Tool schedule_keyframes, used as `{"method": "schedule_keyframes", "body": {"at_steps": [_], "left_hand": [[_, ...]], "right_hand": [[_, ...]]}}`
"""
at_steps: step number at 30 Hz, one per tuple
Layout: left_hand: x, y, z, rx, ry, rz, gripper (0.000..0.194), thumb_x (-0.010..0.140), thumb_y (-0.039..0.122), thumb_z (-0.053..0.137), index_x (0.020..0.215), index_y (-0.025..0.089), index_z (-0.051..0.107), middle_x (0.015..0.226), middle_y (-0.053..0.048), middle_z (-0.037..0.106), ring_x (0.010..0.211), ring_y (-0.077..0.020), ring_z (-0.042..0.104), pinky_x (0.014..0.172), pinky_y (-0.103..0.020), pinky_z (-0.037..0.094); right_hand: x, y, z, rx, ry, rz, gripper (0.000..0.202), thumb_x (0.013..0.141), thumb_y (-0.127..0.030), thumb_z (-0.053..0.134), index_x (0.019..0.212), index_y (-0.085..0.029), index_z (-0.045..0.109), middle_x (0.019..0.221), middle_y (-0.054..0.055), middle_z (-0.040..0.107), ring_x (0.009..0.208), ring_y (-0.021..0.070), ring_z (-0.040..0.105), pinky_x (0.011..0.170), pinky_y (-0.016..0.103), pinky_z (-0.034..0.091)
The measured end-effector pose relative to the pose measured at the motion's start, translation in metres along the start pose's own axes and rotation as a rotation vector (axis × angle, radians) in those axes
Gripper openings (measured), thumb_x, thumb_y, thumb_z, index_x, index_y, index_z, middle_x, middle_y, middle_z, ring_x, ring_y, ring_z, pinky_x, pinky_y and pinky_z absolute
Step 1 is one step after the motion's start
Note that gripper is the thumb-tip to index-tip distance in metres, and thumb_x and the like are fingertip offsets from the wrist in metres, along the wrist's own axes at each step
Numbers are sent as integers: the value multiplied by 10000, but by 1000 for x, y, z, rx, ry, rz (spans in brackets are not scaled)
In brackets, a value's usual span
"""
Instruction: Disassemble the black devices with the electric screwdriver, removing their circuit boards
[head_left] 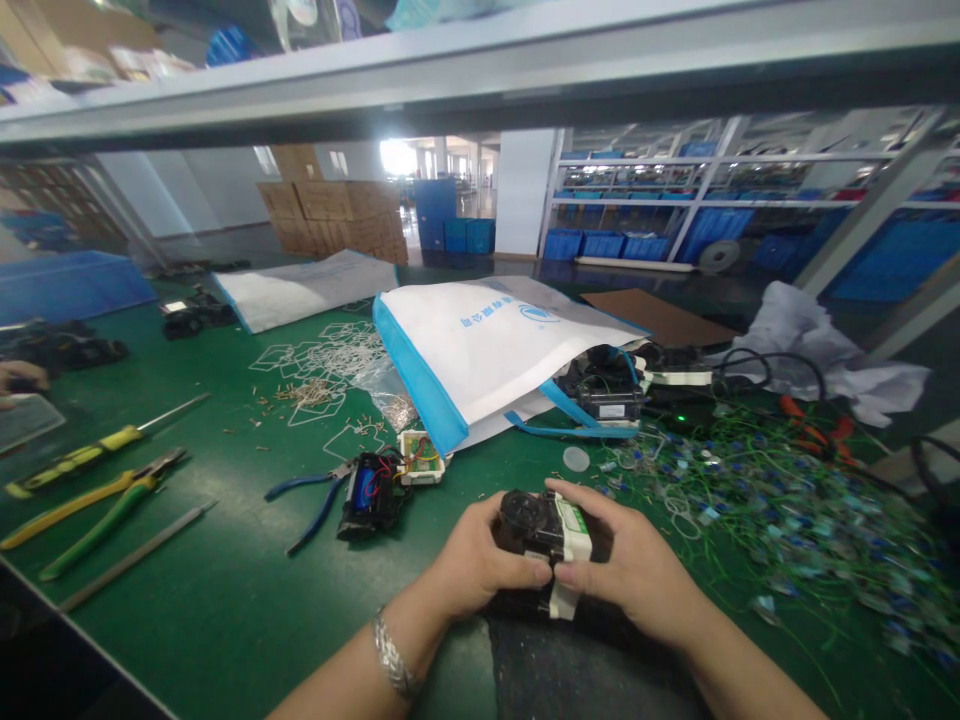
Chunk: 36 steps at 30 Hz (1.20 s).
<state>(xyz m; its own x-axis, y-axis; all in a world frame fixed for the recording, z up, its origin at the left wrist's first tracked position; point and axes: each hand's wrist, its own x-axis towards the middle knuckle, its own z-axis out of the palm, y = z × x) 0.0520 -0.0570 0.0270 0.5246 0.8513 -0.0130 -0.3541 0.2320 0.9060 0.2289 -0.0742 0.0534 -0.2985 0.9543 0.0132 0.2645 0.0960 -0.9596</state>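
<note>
A black device (pixel 525 518) with a cream-coloured band and a green label is held between both hands above a dark mat (pixel 555 665). My left hand (pixel 480 560) grips its left side, the thumb pressed on the front. On the other side my right hand (pixel 626 560) holds it, thumb in front and index finger over the top. To the left lies an opened black device (pixel 370 495) with a blue cell and red wires, joined by wires to a small cream case with a green circuit board (pixel 421 457). Blue-handled pliers (pixel 319 500) rest beside it.
A white and blue bag (pixel 480 350) with black devices in its mouth lies ahead. Green-wired parts (pixel 780 530) are heaped at right. A screwdriver (pixel 82 458) and yellow-green pliers (pixel 112 505) lie left. A shelf edge (pixel 450 85) crosses overhead. Another person's hand (pixel 21 378) is far left.
</note>
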Motion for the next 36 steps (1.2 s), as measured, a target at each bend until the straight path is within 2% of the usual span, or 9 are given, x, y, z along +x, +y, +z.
{"method": "schedule_keyframes", "body": {"at_steps": [5, 9, 14, 16, 20, 23, 25, 30, 36], "left_hand": [[-2, 9, -5, -40, 41, 77, 432, 557, 285, 750, 910, 95, 587, 830, -73, 621, 735, -188, 566, 695, -283, 433], [-4, 12, -1, -44, 24, 74, 463, 551, 272, 755, 950, 106, 590, 860, -70, 625, 782, -194, 565, 738, -292, 431], [-2, 9, -5, -116, 126, 56, 433, 535, 235, 765, 918, 118, 598, 865, -56, 621, 785, -178, 558, 753, -290, 425], [0, 7, -8, -172, 126, 32, 434, 526, 227, 767, 909, 117, 594, 845, -55, 616, 761, -176, 558, 754, -303, 421], [2, 3, -11, -269, 117, 2, 492, 502, 194, 770, 949, 127, 577, 878, -59, 606, 791, -185, 554, 782, -317, 407], [2, 0, -8, -278, 93, 13, 448, 511, 177, 767, 912, 131, 573, 848, -44, 593, 776, -170, 545, 764, -295, 403], [1, -1, -6, -275, 46, 23, 462, 499, 159, 773, 913, 141, 567, 826, -28, 581, 756, -155, 537, 743, -272, 400], [0, -1, -3, -258, -24, 11, 513, 474, 150, 788, 936, 166, 566, 846, -23, 579, 763, -157, 537, 735, -264, 401], [2, -4, -7, -183, -30, 73, 569, 408, 165, 822, 931, 164, 597, 1141, -76, 520, 1027, -247, 481, 914, -329, 341]], "right_hand": [[0, 3, -13, 202, -52, 17, 784, 636, -364, 707, 1280, -103, 345, 1112, 126, 489, 952, 250, 518, 832, 333, 432], [1, 2, -17, 288, -31, 9, 806, 647, -352, 699, 1297, -103, 293, 1160, 131, 450, 997, 247, 494, 851, 328, 426], [2, 2, -19, 302, -133, 28, 772, 639, -284, 691, 1280, -114, 294, 1208, 128, 407, 1075, 231, 445, 928, 321, 380], [1, 2, -23, 181, -152, 39, 697, 650, -259, 659, 1257, -133, 341, 1213, 115, 403, 1078, 229, 442, 940, 339, 373], [-5, 1, -33, -369, -125, -8, 553, 632, -156, 582, 1175, -164, 479, 1197, 75, 415, 1107, 231, 405, 1004, 385, 289], [-11, -3, -32, -557, -137, -122, 595, 671, -143, 515, 1257, -191, 419, 1270, 54, 345, 1187, 217, 313, 1039, 386, 225], [-13, -7, -23, -566, -65, -202, 553, 724, -183, 489, 1269, -209, 403, 1279, 43, 336, 1193, 205, 308, 1036, 371, 244], [-4, -8, 3, -579, 299, -336, 291, 812, -265, 423, 1061, -176, 544, 1105, 65, 482, 1032, 196, 457, 912, 342, 403], [8, 9, 6, -602, 318, -246, 281, 808, -260, 386, 971, -151, 587, 980, 68, 549, 908, 201, 523, 809, 347, 451]]}}
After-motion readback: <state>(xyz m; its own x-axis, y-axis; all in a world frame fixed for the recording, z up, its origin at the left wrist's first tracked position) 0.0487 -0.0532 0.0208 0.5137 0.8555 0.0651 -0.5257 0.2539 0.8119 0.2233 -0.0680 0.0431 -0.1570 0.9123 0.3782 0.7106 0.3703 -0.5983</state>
